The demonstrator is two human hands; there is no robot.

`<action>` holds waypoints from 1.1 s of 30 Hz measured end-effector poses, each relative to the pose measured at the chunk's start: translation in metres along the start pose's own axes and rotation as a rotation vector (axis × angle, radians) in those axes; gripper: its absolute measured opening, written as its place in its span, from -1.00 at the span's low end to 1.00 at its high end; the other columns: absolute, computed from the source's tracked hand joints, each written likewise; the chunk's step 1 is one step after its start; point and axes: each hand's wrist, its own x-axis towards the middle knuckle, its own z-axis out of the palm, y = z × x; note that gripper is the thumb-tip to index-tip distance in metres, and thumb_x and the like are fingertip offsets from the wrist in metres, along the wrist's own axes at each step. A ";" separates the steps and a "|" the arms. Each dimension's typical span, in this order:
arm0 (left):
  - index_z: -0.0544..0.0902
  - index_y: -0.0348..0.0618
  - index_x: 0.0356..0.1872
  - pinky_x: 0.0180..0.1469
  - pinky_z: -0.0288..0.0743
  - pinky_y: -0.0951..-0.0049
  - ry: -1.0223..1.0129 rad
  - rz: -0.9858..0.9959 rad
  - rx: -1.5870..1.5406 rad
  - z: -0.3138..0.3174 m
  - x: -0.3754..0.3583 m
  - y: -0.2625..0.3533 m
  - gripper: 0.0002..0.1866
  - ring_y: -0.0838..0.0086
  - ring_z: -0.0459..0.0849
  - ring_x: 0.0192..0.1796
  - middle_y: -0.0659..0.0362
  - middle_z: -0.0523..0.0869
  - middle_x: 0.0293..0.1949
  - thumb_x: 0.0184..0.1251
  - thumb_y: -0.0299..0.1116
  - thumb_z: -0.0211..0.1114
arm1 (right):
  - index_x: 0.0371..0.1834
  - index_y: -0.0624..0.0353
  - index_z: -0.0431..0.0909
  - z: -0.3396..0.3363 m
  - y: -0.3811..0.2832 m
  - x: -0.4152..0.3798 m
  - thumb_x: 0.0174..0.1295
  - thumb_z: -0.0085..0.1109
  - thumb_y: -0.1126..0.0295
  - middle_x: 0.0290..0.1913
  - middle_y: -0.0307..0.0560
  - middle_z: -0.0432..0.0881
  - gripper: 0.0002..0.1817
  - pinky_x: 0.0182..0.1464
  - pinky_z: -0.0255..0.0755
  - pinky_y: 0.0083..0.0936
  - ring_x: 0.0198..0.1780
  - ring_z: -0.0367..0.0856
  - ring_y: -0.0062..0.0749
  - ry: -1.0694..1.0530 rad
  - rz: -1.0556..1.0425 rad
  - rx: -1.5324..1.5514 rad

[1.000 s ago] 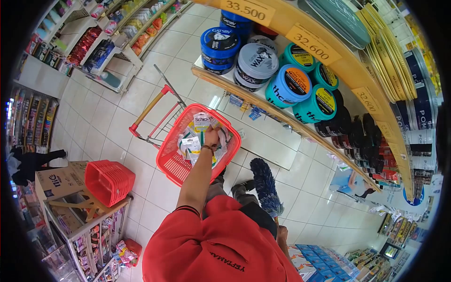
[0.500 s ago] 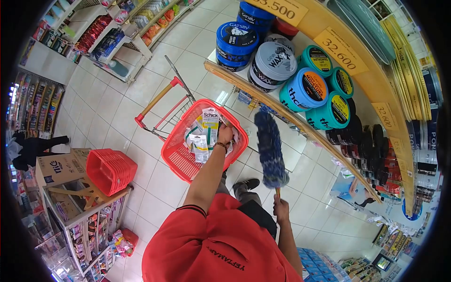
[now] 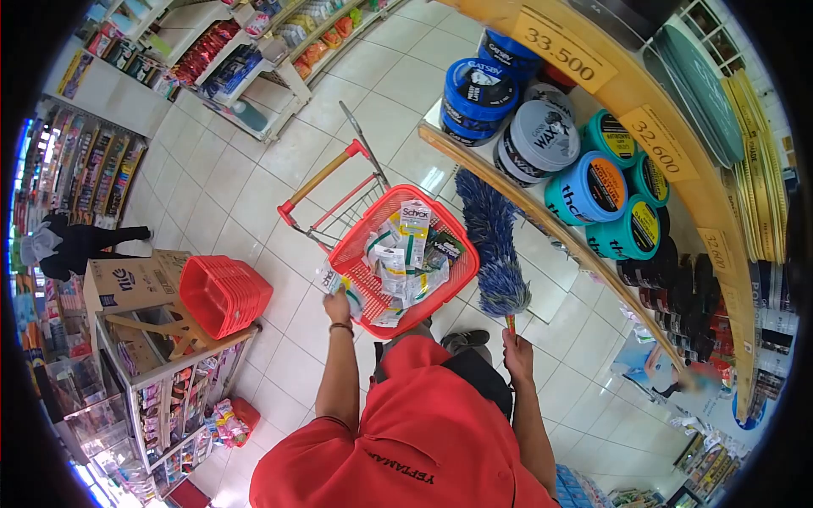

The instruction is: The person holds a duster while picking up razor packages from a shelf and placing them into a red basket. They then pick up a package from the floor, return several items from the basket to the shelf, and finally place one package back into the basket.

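Observation:
My left hand (image 3: 339,306) is closed on a Schick pack (image 3: 332,279) at the left side of a red basket (image 3: 347,251). Inside the basket lie several similar white packs, among them a Schick pack (image 3: 414,222) with a yellow band, and a dark green pack (image 3: 445,247). My right hand (image 3: 517,357) grips the handle of a fluffy blue-and-grey duster (image 3: 493,241). The duster points away from me, between the basket and the shelf edge.
A cart frame (image 3: 326,182) stands beyond the basket. On the right, a shelf (image 3: 508,190) holds several wax and pomade tubs (image 3: 542,140). To the left are stacked red baskets (image 3: 224,296), a carton (image 3: 127,288) on a display rack, and another person (image 3: 85,245).
My left hand has come out of the basket and moved left, with a pack in it. The duster now sits closer to the basket. The view has shifted slightly.

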 end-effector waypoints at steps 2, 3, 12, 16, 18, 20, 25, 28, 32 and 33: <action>0.73 -0.40 -0.02 0.11 0.54 0.15 -0.280 -0.202 -0.440 -0.011 0.046 -0.023 -0.62 0.16 0.70 0.08 -0.07 0.72 0.06 0.42 -0.22 0.33 | -0.51 0.27 0.56 0.006 -0.008 0.000 0.37 0.22 -0.15 -0.58 -0.10 0.54 -0.39 -0.35 0.33 -0.28 -0.46 0.50 -0.34 -0.074 0.093 0.080; 0.73 -0.40 -0.03 0.06 0.55 0.23 -0.296 -0.120 -0.361 -0.009 0.064 -0.032 -0.64 0.26 0.72 -0.02 0.00 0.76 -0.05 0.44 -0.22 0.32 | -0.51 0.27 0.56 0.010 -0.006 0.006 0.37 0.22 -0.15 -0.58 -0.10 0.54 -0.39 -0.35 0.33 -0.28 -0.46 0.50 -0.34 -0.077 0.090 0.079; 0.70 -0.43 0.03 0.00 0.54 0.39 -0.204 0.518 -0.275 -0.050 -0.012 0.116 -0.68 0.45 0.71 -0.10 0.04 0.81 -0.12 0.47 -0.33 0.30 | -0.45 0.05 0.39 0.007 -0.031 0.012 0.45 0.24 0.10 -0.64 -0.42 0.29 -0.61 -0.64 0.08 -0.55 -0.67 0.22 -0.70 -0.224 -0.042 0.098; 0.66 -0.45 0.00 0.13 0.50 0.28 -0.145 0.449 -0.056 -0.072 0.057 0.074 -0.63 0.24 0.69 0.02 -0.10 0.69 0.01 0.42 -0.26 0.34 | -0.50 0.12 0.43 0.021 -0.024 0.022 0.43 0.25 0.07 -0.63 -0.33 0.36 -0.56 -0.56 0.17 -0.46 -0.62 0.27 -0.60 -0.170 -0.172 -0.007; 0.66 -0.47 -0.08 0.23 0.43 0.21 -0.032 0.496 0.077 -0.081 0.058 0.065 -0.64 0.08 0.62 0.14 -0.15 0.55 0.11 0.41 -0.27 0.35 | -0.55 0.20 0.45 0.028 -0.027 0.022 0.40 0.27 0.04 -0.61 -0.24 0.42 -0.50 -0.44 0.23 -0.35 -0.54 0.31 -0.50 -0.088 -0.291 -0.192; 0.68 -0.47 -0.07 0.25 0.42 0.22 0.032 0.584 -0.059 -0.085 0.043 0.074 -0.66 0.09 0.62 0.14 -0.14 0.56 0.11 0.40 -0.30 0.36 | -0.55 0.23 0.46 0.030 -0.032 0.013 0.39 0.27 0.03 -0.61 -0.22 0.42 -0.49 -0.41 0.24 -0.33 -0.51 0.31 -0.47 -0.067 -0.269 -0.193; 0.64 -0.45 0.10 0.09 0.54 0.34 -0.170 0.523 -0.342 -0.084 -0.015 0.104 -0.65 0.33 0.73 0.00 0.05 0.74 0.04 0.40 -0.42 0.38 | -0.58 0.17 0.45 0.031 0.000 0.010 0.39 0.28 0.03 -0.63 -0.27 0.40 -0.50 -0.45 0.20 -0.38 -0.55 0.29 -0.53 -0.014 -0.242 -0.104; 0.61 -0.40 0.17 0.06 0.59 0.37 -0.404 0.422 -0.428 -0.061 -0.023 0.104 -0.60 0.36 0.75 -0.03 0.09 0.76 0.05 0.38 -0.43 0.40 | -0.52 0.34 0.50 0.029 0.022 0.014 0.34 0.29 -0.02 -0.60 0.04 0.49 -0.43 -0.34 0.30 -0.20 -0.49 0.38 -0.27 -0.004 -0.166 -0.087; 0.49 -0.38 0.32 0.30 0.53 0.18 -0.621 0.738 0.213 -0.029 -0.001 0.087 -0.30 0.09 0.63 0.27 -0.15 0.58 0.31 0.13 -0.40 0.54 | -0.51 0.35 0.52 0.025 0.045 0.013 0.33 0.30 -0.01 -0.60 0.02 0.50 -0.44 -0.35 0.30 -0.20 -0.49 0.37 -0.30 0.047 -0.116 -0.111; 0.49 -0.38 0.32 0.30 0.53 0.18 -0.622 0.740 0.209 -0.018 0.009 0.083 -0.30 0.09 0.63 0.27 -0.15 0.58 0.31 0.13 -0.40 0.54 | -0.56 0.26 0.49 0.025 0.052 0.013 0.34 0.30 0.01 -0.63 -0.10 0.46 -0.48 -0.41 0.25 -0.28 -0.54 0.34 -0.41 0.055 -0.123 -0.083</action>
